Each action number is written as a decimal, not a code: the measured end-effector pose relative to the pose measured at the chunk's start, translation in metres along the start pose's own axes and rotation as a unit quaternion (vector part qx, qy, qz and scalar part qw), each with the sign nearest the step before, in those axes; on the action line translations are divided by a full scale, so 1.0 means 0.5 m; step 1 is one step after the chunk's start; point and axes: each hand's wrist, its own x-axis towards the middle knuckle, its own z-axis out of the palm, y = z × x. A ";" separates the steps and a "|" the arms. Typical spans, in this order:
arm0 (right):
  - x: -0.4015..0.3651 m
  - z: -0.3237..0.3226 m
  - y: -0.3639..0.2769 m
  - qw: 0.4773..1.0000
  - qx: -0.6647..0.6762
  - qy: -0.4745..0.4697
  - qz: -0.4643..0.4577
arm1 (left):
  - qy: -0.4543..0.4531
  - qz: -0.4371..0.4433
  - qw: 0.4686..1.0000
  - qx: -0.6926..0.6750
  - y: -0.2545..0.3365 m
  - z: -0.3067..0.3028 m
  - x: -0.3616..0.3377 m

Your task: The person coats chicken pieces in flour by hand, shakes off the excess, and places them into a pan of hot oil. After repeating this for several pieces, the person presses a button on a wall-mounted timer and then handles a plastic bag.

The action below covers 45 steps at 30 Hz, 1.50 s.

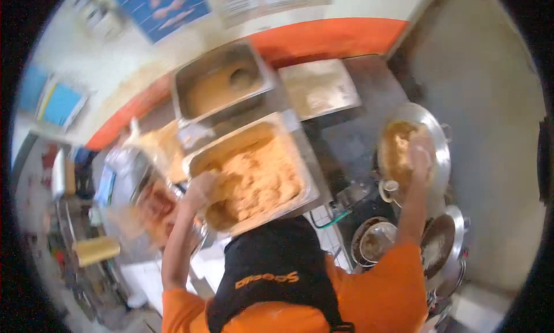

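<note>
My left hand is at the left side of a metal pan of orange-yellow breading flour. Its fingers look curled and coated; what they hold, if anything, I cannot make out. Lumps lie in the flour. Over to the right, my right hand reaches above a large metal wok of brownish oil. A pale, coated lump shows in the oil close to its fingers, which are smeared by motion.
Behind the flour stands a second metal pan of brownish liquid. Raw meat lies at the left near plastic bags. A pale flat tray sits by the wall. Near the wok are a white cup, a bowl and another wok.
</note>
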 end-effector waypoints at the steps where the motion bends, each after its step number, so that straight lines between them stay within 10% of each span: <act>1: 0.032 -0.065 -0.054 0.996 0.085 0.022 -0.002 | -0.050 -0.034 0.998 0.030 0.017 -0.021 0.005; 5: 0.058 -0.442 -0.448 0.824 0.493 -0.268 0.071 | 0.002 -0.043 0.999 0.024 0.000 0.006 0.000; 8: -0.016 -0.472 -0.651 0.710 0.504 -0.442 -0.214 | -0.016 -0.066 0.996 -0.051 -0.015 0.003 -0.021; 10: -0.157 -0.245 -0.743 0.780 0.313 -0.360 -0.406 | -0.053 -0.093 0.989 -0.097 -0.001 -0.022 -0.032; 12: -0.160 -0.337 -0.842 0.741 0.206 -0.469 -0.435 | 0.016 -0.112 0.971 -0.213 0.048 -0.110 -0.051; 16: -0.183 -0.297 -0.868 0.708 0.191 -0.375 -0.568 | 0.084 -0.129 0.914 -0.376 0.030 -0.142 -0.073; 21: -0.136 -0.299 -0.879 0.745 0.168 -0.492 -0.417 | 0.179 -0.103 0.875 -0.437 -0.003 -0.154 -0.070; 31: -0.138 -0.279 -0.872 0.749 0.141 -0.465 -0.451 | 0.181 -0.107 0.856 -0.471 -0.027 -0.096 -0.031; 32: -0.139 -0.277 -0.852 0.747 0.343 -0.449 -0.350 | 0.187 -0.108 0.856 -0.470 -0.028 -0.100 -0.032; 34: -0.152 -0.266 -0.835 0.705 0.530 -0.413 -0.229 | 0.224 -0.091 0.848 -0.472 -0.022 -0.104 -0.039; 36: -0.142 -0.299 -0.844 0.496 0.699 -0.512 -0.051 | 0.219 -0.086 0.840 -0.489 -0.022 -0.113 -0.033; 41: -0.164 -0.283 -0.851 0.292 0.791 -0.537 -0.014 | 0.208 -0.124 0.848 -0.472 -0.017 -0.124 -0.033; 45: -0.161 -0.407 -0.870 0.463 0.722 -0.509 -0.079 | 0.224 -0.058 0.830 -0.508 -0.005 -0.144 -0.038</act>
